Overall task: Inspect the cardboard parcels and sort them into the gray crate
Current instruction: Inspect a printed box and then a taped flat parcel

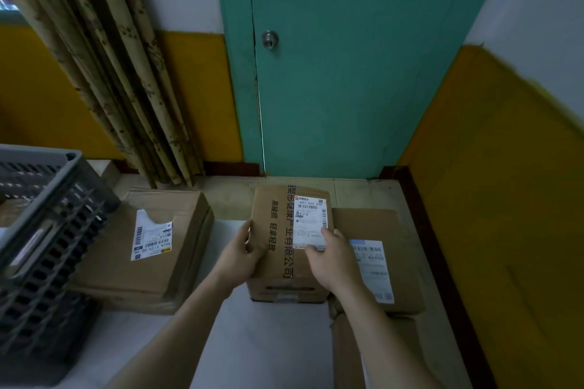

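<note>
A tall cardboard parcel (279, 249) with black printed characters and a white shipping label stands in the middle of the white surface. My left hand (241, 251) grips its left edge. My right hand (331, 257) lies on its top right side, fingers over the label's lower corner. A flat cardboard parcel (139, 249) with a torn white label lies to the left. Another labelled parcel (379, 259) lies to the right, partly hidden by my right arm. The gray slatted crate (41, 230) stands at the left edge.
A further cardboard box (376, 354) sits at the bottom right under my right arm. A teal door (347, 73) is straight ahead, a patterned curtain (104, 57) hangs at the left, and a yellow wall (505, 199) closes off the right side.
</note>
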Motion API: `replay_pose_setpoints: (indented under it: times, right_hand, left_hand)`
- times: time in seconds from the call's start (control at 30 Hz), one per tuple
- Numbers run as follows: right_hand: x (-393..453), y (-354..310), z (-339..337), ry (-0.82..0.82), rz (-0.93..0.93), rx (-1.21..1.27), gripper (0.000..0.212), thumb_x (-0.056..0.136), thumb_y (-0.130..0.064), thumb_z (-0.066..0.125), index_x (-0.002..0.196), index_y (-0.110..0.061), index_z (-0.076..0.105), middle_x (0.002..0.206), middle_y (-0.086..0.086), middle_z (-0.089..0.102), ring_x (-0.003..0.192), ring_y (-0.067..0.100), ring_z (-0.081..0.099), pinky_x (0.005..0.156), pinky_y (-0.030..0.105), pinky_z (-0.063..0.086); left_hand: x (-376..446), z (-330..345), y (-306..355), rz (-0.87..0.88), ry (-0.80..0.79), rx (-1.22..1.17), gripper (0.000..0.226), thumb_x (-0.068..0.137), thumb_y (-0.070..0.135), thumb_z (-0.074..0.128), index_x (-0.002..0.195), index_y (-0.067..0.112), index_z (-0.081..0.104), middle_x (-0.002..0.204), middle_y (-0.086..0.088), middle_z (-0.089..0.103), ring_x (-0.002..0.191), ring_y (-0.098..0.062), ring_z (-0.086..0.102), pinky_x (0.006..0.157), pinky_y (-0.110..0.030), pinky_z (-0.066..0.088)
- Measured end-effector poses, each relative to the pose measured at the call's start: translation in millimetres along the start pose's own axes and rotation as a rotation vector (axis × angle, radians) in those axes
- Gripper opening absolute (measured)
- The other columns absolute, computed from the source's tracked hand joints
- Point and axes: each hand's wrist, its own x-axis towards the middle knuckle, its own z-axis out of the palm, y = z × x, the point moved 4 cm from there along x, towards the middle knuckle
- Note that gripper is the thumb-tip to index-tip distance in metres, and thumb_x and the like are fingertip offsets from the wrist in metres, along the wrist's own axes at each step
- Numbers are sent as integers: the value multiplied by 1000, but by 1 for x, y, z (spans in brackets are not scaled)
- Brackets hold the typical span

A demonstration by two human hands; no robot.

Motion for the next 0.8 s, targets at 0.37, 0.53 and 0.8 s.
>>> replay_pose_setpoints:
  times: [0.37, 0.53, 0.8]
  right_hand:
    - [-9, -15, -11, 112, -7, 78, 55, 100, -37, 55, 149, -14, 47, 149, 2, 46, 133, 21, 46, 104, 33, 40]
    - [-24, -60, 2, 126, -118, 121, 62, 99, -40, 57, 155, -17, 41, 159, 0, 41, 146, 19, 37, 117, 37, 32]
    - [-52, -133, 74, 43, -171, 194, 62, 100, -46, 55, 155, -23, 39, 159, 1, 42, 147, 22, 38, 115, 38, 34]
  left_hand:
    - [-9, -24, 6, 64, 116, 88, 66, 103, 38, 59, 161, 24, 31, 157, -4, 47, 141, -25, 49, 108, -43, 46]
    - [-34, -78, 3, 174, 298, 98, 45, 104, 34, 59, 145, 17, 51, 135, -4, 63, 121, -19, 61, 98, -36, 51]
    - [-61, -177, -35, 92, 627, 231, 45, 104, 32, 59, 142, 9, 55, 139, -14, 59, 127, -29, 57, 100, -41, 49]
